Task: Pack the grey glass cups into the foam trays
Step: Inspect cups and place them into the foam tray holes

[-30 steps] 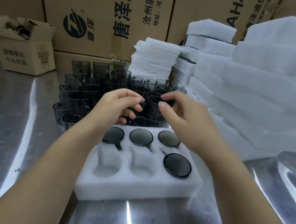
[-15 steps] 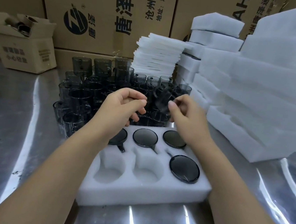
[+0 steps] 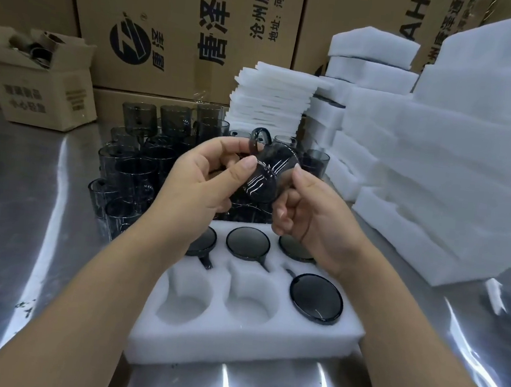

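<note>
A shiny steel table (image 3: 23, 232) is carrying stacked blocks of soft white foam (image 3: 454, 182). A rectangular foam tray (image 3: 244, 343) is seating four round packed cups (image 3: 315, 297) in its far row and near-right pocket. Smoky grey loose cups (image 3: 136, 174) are clustering behind it. Above the tray's far edge, the left hand (image 3: 198, 184) and right hand (image 3: 312, 212), fingers curled, are pinching a tilted, handled glass cup (image 3: 265, 175) between them.

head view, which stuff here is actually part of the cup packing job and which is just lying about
In the job:
- held cup, gripped by left hand and right hand
- foam tray, with four seated cups and two pockets empty
- loose cups behind the tray

Lying about:
- small open box
- printed cartons
- foam stacks, untouched
</note>
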